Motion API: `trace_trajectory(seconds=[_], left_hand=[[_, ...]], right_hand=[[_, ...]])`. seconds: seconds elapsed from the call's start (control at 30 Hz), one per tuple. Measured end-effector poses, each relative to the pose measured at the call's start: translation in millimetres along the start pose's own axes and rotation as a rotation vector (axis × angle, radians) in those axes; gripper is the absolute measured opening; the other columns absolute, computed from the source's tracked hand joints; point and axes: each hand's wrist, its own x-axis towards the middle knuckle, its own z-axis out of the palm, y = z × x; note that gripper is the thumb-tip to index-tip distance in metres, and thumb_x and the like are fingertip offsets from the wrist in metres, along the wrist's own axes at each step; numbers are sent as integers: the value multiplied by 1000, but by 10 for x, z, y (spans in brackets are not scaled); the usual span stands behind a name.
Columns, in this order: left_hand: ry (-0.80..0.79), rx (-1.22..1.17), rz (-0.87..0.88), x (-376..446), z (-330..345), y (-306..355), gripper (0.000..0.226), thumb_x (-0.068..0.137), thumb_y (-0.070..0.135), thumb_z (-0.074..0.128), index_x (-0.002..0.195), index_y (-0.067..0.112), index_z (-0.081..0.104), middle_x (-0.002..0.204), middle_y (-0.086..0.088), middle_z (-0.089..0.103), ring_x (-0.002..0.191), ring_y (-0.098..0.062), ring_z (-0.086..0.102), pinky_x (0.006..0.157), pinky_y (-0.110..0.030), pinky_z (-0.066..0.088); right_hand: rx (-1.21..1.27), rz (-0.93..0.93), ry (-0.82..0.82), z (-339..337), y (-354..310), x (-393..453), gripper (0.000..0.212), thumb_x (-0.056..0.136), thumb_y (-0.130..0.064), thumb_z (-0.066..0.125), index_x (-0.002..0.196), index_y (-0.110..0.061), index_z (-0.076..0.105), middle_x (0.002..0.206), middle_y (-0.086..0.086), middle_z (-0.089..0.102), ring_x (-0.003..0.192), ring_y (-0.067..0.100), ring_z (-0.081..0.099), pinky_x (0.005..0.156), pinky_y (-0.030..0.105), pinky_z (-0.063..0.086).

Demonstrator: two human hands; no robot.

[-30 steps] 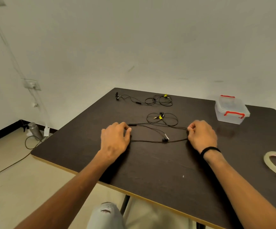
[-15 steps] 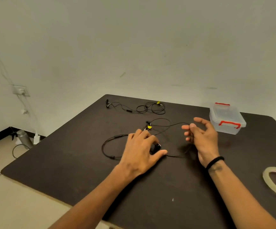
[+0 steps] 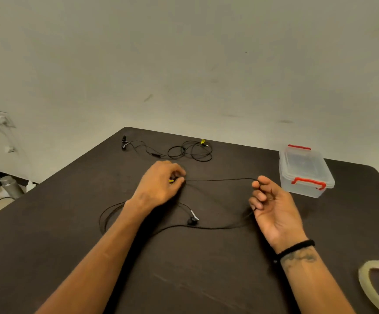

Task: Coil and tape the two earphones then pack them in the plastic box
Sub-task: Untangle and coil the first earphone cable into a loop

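**Inspector:** Start with the table. Dark top, carrying everything. The plastic box sits at the far right with its lid on and red latches down. The tape roll lies at the near right edge, untouched.

**Assistant:** And the earphones?

**Inspector:** The second earphone lies loose and uncoiled at the far side, well apart from both hands. The near earphone is the one in hand. Its cord runs taut between the hands along the far side and sags on the table along the near side, with an earbud resting between them.

**Assistant:** Grips?

**Inspector:** The left hand is clenched on the cord at its yellow-tagged end. The right hand, palm up, has fingers curled round the cord, pinching it at the thumb.

**Assistant:** What changed?

**Inspector:** Half a second ago the left hand pressed flat near the earbud and the right hand was open, holding nothing. Both have since taken hold and drawn the cord out.

**Assistant:** Meaning?

**Inspector:** In my judgement, coiling of the first earphone is only beginning. Taping and packing remain.
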Motion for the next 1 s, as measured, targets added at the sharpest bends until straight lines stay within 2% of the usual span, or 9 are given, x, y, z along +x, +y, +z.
trace_trajectory(seconds=[0.13,0.23,0.37,0.43,0.53,0.7,0.8,0.9,1.0], left_hand=[[271,-37,-312,-84,-122,-311,25,95,11,59,110,24,75,116,-4,73,103,-25,68,92,-45,57],[405,78,-512,-94,-210,-308,32,96,16,60,126,28,67,139,-7,57,133,-34,48,114,-61,35],[544,-92,-348,-115,-354,74,20,102,34,58,116,25,68,120,-5,66,112,-25,61,98,-46,51],[390,-333,-142,-249,-263,397,35,105,44,54,87,20,72,79,0,73,72,-19,67,70,-41,56],[76,-381,21,-545,-10,945,64,105,61,41,68,15,67,56,1,64,53,-12,60,59,-37,48],[-292,-1179,-429,-554,-67,1148,66,100,71,40,104,17,78,86,-1,79,77,-13,73,75,-28,59],[-252,-1562,-569,-429,-213,913,54,104,55,50,116,6,68,90,-13,79,76,-19,76,67,-28,62],[-189,-1491,-592,-378,-262,786,35,108,35,51,108,6,70,64,1,67,47,-5,58,47,-18,52],[-351,-1267,-375,-399,-287,786,30,108,32,53,100,12,74,59,7,49,41,-1,35,40,-15,31]], right_hand=[[101,27,-23,-25,-46,-83,28,96,3,40,86,-13,60,74,5,62,52,10,49,47,20,38],[163,39,-18,-18,-64,-167,26,98,-2,44,91,-14,66,83,4,70,62,12,58,63,23,47],[104,15,-21,-23,-61,-237,23,101,-6,48,97,-18,67,86,1,72,67,11,64,66,24,59],[8,-11,-62,15,-11,-317,22,101,-3,50,104,-19,65,88,1,73,67,11,64,64,23,59],[-144,-2,-217,63,98,-442,20,98,-3,55,108,-20,62,98,4,77,69,13,66,65,24,60],[-351,174,-556,164,160,-659,47,63,-11,96,101,-8,68,100,19,74,67,18,68,65,28,63],[-558,274,-701,174,192,-709,32,72,-5,90,98,-4,71,103,32,73,70,25,73,68,34,64],[-663,363,-818,205,260,-731,28,90,-11,81,110,5,70,118,39,68,89,32,77,81,39,64],[-597,212,-522,244,272,-667,41,93,-24,71,117,10,67,120,35,70,93,32,76,81,37,65]])
